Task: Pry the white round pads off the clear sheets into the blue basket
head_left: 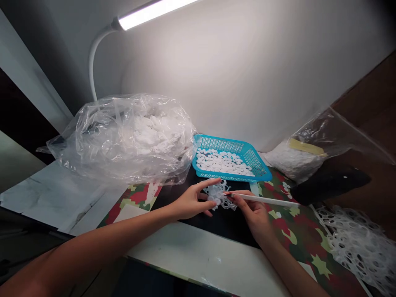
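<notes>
A white, lacy openwork piece (pixel 228 202) is held just above the dark mat in front of the blue basket. My left hand (pixel 193 200) grips its left side, thumb on top and other fingers partly hidden beneath it. In my right hand (pixel 253 212) is a long white pen-like tool (pixel 272 201) with a dark front end. Its tip meets the middle of the lacy piece, close to my left thumb; the exact kind of tool cannot be made out. Behind both hands stands the blue plastic basket (pixel 262 177), holding many small white round pieces (pixel 221 161).
A large clear bag (pixel 123 136) of white pieces lies back left; another bag (pixel 297 161) stands right. Beside it is a black object (pixel 331 181). White openwork pieces (pixel 359 243) are piled at front right. A lit lamp (pixel 154 14) hangs overhead.
</notes>
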`<action>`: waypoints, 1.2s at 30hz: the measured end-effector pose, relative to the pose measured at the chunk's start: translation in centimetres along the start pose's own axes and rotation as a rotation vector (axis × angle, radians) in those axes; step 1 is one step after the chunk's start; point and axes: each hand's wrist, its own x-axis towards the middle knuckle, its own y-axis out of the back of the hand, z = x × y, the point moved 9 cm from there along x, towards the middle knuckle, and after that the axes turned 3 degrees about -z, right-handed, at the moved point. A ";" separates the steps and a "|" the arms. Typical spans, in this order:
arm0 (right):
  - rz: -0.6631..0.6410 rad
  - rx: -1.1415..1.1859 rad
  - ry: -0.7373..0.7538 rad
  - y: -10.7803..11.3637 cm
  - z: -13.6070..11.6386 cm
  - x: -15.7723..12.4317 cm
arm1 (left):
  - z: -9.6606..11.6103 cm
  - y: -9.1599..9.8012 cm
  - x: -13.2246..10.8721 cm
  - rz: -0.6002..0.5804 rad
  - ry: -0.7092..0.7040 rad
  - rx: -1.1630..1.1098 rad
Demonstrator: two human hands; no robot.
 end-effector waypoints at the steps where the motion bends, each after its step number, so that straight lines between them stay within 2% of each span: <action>1: -0.006 0.051 -0.016 -0.1 0.3 0.0 | 0.0 -0.3 0.0 -0.020 0.010 -0.002; 6: -0.028 0.283 -0.116 -0.6 1.5 0.0 | -0.3 -1.6 -0.4 -0.137 0.057 -0.055; 12: 0.135 0.485 -0.175 1.5 2.0 0.5 | -0.6 -1.9 -0.6 -0.206 0.120 -0.147; 15: 0.162 0.531 -0.184 2.1 2.0 0.6 | -0.3 -1.3 -0.4 -0.140 0.072 -0.044; 20: 0.111 0.523 -0.234 1.1 2.3 0.3 | 0.4 0.1 -0.2 0.036 -0.034 0.079; 25: 0.029 0.508 -0.273 -0.4 2.6 -0.1 | 0.9 -0.4 -0.3 -0.001 -0.106 0.061; 29: -0.004 0.469 -0.280 -1.0 2.7 -0.3 | 0.2 -0.8 -0.2 -0.026 -0.074 -0.026; 33: 0.011 0.386 -0.252 -0.9 2.6 -0.3 | -1.1 -0.7 0.1 -0.007 0.008 -0.094; 36: 0.069 0.298 -0.210 -0.2 2.3 -0.2 | -1.5 -0.3 0.3 0.028 0.023 -0.142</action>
